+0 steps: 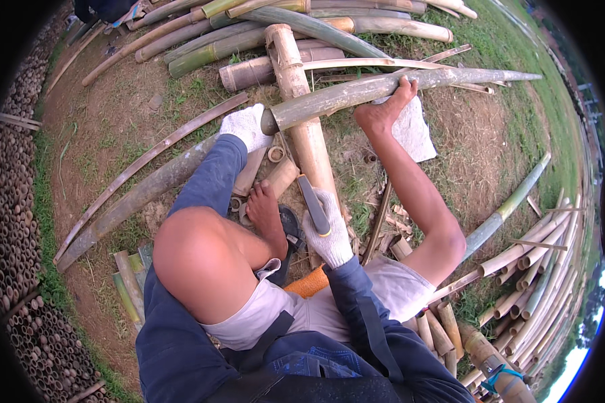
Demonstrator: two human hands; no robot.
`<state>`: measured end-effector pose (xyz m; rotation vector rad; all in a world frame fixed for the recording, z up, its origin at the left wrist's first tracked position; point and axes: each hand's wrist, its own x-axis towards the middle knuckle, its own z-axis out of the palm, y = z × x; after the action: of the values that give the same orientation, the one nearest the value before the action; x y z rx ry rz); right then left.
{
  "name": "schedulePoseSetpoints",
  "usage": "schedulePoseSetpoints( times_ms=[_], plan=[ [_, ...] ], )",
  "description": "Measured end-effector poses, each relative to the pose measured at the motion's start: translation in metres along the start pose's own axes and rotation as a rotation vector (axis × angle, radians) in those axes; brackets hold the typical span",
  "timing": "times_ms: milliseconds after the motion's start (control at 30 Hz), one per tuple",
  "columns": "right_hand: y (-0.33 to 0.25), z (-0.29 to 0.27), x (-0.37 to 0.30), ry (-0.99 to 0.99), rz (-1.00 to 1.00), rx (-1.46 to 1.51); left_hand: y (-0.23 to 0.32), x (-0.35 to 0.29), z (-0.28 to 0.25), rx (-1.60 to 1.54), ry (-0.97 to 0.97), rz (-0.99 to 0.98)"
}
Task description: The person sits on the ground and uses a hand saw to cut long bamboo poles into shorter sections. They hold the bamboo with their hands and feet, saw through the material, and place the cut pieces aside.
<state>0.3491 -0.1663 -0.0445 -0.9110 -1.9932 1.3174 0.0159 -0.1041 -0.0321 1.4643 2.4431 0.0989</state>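
Observation:
A long grey-green bamboo pole (pixel 343 99) lies slantwise across a thick pale bamboo post (pixel 308 151). My left hand (pixel 247 127), in a white knit glove, is closed around the pole just left of the post. By that hand a dark band marks the pole; whether it is a cut or a joint I cannot tell. My right hand (pixel 329 232), also gloved, is closed on a grey-handled tool (pixel 313 206) with yellow edging, held apart from the pole. No blade shows. My bare right foot (pixel 390 107) presses against the pole right of the post.
Bamboo poles (pixel 249 40) are heaped at the far side, with more poles (pixel 544 269) stacked at right. Many cut bamboo sections (pixel 20 221) are piled at left. My other bare foot (pixel 265 213) is beside a dark sandal (pixel 289 225), short offcuts and shavings. A white sack (pixel 413 131) lies right.

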Motion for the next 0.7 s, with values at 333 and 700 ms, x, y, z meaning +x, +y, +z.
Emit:
schedulePoseSetpoints(
  times_ms=[333,700],
  plan=[
    [-0.002,-0.005,-0.001,-0.017,0.023,-0.053,-0.004,0.002,0.007,-0.015,-0.003,0.029],
    [-0.032,-0.040,-0.067,-0.051,0.088,-0.107,-0.010,0.008,0.013,0.013,0.056,0.043]
  ],
)
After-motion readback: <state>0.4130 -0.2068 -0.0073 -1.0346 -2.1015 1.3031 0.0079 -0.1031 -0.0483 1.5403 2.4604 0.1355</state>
